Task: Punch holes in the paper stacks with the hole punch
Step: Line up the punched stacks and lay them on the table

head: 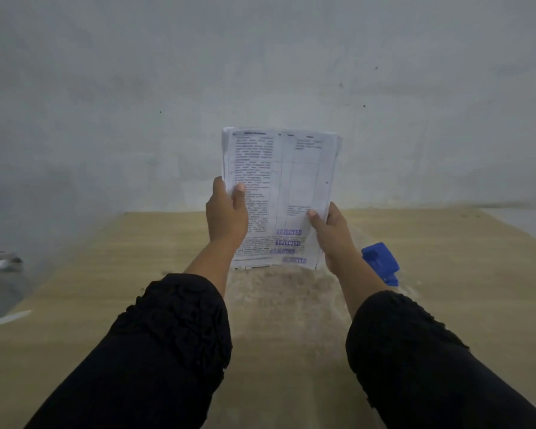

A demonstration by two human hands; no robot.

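A paper stack [287, 181] of printed sheets with purple "REJECTED" stamps near its bottom stands upright, its lower edge resting on or just above the wooden table [446, 274]. My left hand [226, 212] grips the stack's left edge, thumb on the front page. My right hand [331, 236] grips the lower right edge. A blue hole punch [381, 261] lies on the table just right of my right wrist, partly hidden behind it. Black sleeves cover both forearms.
A grey wall rises right behind the table's far edge. At the far left, off the table, sits a small grey and white object [2, 261]. A pale strip [11, 317] lies near the table's left edge.
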